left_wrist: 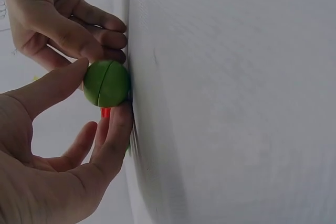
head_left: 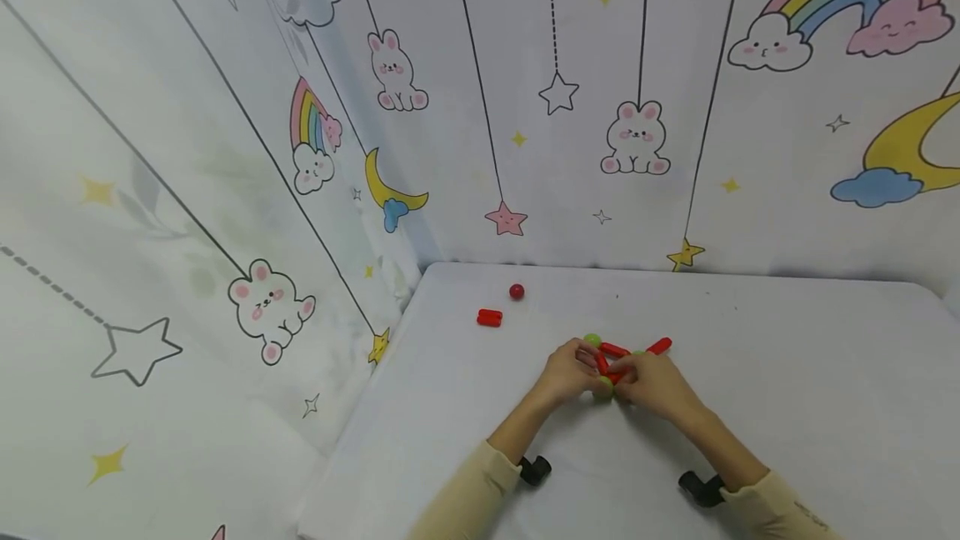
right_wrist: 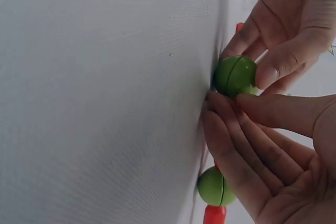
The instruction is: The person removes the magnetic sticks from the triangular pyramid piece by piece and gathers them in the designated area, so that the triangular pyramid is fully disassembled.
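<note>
Both hands work on a small frame of green balls and red rods lying on the white table. My left hand (head_left: 568, 373) pinches the near green ball (left_wrist: 107, 83) between thumb and fingers. From the other side, my right hand (head_left: 654, 383) pinches a short red rod (head_left: 616, 377) at that ball, its thumb close against the ball. Fingers largely hide the joint. Another red rod (head_left: 602, 363) runs up to the far green ball (head_left: 592, 340). A top red rod (head_left: 615, 350) leads to the right green ball (right_wrist: 211, 186), from which a further red rod (head_left: 660, 346) sticks out.
Two red rods (head_left: 490, 317) lie side by side at the table's back left, with a red ball (head_left: 517, 292) just behind them. The white table (head_left: 810, 373) meets a patterned curtain (head_left: 465, 148) at the back. Dark wrist devices (head_left: 536, 471) hang below both forearms.
</note>
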A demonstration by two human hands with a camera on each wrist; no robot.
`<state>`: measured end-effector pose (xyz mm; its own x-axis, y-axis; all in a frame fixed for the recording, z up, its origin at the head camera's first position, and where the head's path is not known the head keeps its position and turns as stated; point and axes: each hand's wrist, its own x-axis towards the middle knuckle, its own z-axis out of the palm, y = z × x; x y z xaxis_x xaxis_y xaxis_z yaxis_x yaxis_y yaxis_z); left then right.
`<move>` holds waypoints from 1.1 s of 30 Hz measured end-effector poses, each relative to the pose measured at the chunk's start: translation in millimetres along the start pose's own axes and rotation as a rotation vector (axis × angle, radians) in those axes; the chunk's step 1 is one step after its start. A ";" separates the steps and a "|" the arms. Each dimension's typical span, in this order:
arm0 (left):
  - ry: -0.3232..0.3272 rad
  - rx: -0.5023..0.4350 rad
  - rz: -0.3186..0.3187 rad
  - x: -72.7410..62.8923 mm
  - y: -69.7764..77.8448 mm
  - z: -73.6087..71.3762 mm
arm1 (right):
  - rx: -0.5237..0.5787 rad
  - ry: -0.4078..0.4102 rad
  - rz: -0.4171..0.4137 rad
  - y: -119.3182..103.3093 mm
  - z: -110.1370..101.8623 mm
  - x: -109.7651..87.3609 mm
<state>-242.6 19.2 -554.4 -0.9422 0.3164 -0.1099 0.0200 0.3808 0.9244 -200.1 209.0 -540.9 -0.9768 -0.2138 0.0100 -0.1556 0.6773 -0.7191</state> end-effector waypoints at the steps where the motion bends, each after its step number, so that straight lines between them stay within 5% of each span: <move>1: 0.006 0.002 -0.004 0.1 -0.5 -0.5 | -0.007 0.003 0.004 -1.0 0.8 0.1; 15: 0.031 -0.038 -0.024 2.1 -2.7 -3.8 | -0.291 0.150 -0.121 -0.6 6.1 8.8; 24: 0.005 -0.021 -0.007 0.3 -4.3 -6.6 | -0.267 0.119 -0.089 -0.2 8.4 10.9; 33: 0.027 -0.140 -0.051 1.1 -8.9 -11.6 | -0.253 0.094 -0.062 -1.0 8.0 9.8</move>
<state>-247.7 6.1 -558.5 -0.9495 0.2756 -0.1502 -0.0734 0.2704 0.9599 -208.3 200.6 -545.7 -0.9718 -0.2019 0.1220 -0.2359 0.8218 -0.5186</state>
